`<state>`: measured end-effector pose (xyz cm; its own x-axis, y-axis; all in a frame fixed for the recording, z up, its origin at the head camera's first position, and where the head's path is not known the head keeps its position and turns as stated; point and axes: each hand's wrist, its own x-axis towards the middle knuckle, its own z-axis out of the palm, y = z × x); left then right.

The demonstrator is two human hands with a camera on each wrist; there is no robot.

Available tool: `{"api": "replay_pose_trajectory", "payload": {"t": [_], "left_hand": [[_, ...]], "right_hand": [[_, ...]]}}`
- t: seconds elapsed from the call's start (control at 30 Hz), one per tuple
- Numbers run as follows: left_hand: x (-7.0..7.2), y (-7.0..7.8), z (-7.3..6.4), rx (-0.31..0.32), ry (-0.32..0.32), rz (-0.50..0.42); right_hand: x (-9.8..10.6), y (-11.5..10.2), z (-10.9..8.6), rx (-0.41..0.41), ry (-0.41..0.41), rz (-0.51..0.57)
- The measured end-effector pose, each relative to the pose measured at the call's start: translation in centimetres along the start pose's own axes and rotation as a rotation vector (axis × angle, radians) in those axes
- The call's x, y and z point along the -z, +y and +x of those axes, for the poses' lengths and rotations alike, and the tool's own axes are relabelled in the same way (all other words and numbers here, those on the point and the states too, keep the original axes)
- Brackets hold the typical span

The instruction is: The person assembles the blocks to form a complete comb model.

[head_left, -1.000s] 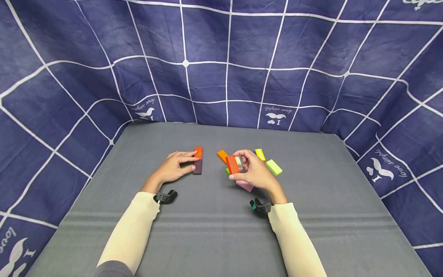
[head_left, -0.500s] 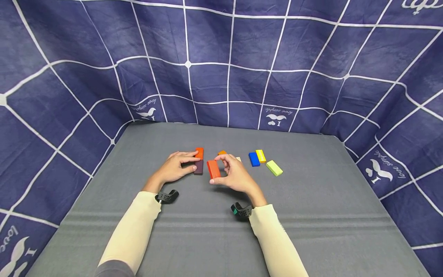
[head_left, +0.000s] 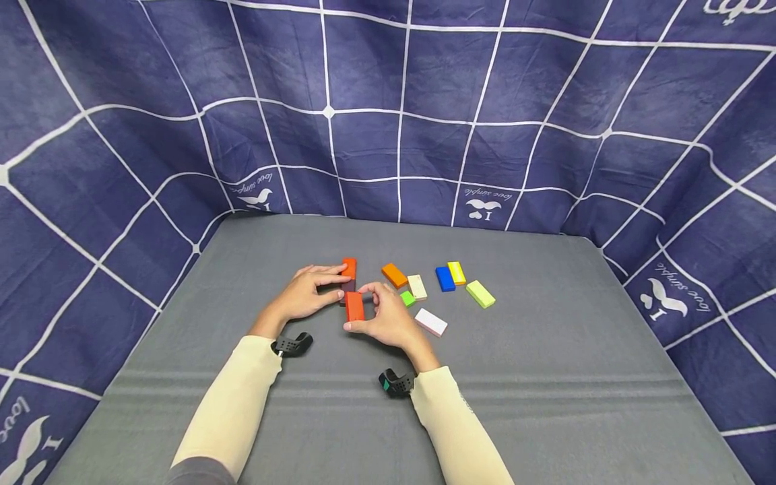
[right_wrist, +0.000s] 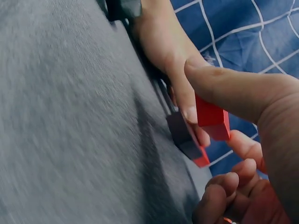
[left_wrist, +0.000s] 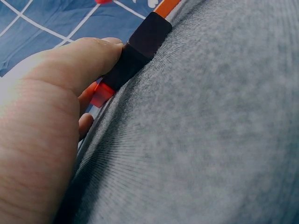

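Observation:
Between thumb and fingertips, my right hand (head_left: 391, 320) pinches a red block (head_left: 354, 307) just above the table. In the head view this block overlaps the near end of a dark purple block (head_left: 348, 286). An orange-red block (head_left: 349, 266) lies end to end with the dark one, farther from me. My left hand (head_left: 308, 294) rests at their left side, fingers reaching onto the pair near the joint. The left wrist view shows its thumb (left_wrist: 100, 56) against the dark block (left_wrist: 148, 36). In the right wrist view the red block (right_wrist: 212, 119) hangs beside the left fingers.
Several loose blocks lie to the right: orange (head_left: 395, 275), cream (head_left: 417, 287), green (head_left: 407, 298), pale pink (head_left: 431, 322), blue (head_left: 445, 279), yellow (head_left: 457, 271) and lime (head_left: 481, 294). A blue cloth (head_left: 364, 145) with white lines hangs around the grey table (head_left: 339, 417).
My right hand has carried the red block leftward from over the loose blocks to the near end of the dark block. The left hand has stayed in place.

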<state>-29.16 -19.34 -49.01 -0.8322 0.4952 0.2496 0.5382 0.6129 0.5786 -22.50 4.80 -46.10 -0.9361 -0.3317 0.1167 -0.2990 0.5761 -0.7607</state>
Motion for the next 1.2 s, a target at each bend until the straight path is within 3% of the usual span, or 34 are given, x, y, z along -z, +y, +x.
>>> {"api": "replay_pose_trajectory", "payload": {"t": [0.23, 0.8, 1.2], "left_hand": [[-0.1, 0.1, 0.1, -0.010, 0.000, 0.004], [-0.1, 0.0, 0.2, -0.002, -0.011, 0.000], [0.0, 0.0, -0.1, -0.015, 0.005, 0.002]], "right_hand": [[-1.3, -0.3, -0.2, -0.069, 0.018, -0.084], [-2.7, -1.2, -0.6, -0.095, 0.075, -0.344], [-3.2, -1.1, -0.4, -0.092, 0.108, -0.350]]}}
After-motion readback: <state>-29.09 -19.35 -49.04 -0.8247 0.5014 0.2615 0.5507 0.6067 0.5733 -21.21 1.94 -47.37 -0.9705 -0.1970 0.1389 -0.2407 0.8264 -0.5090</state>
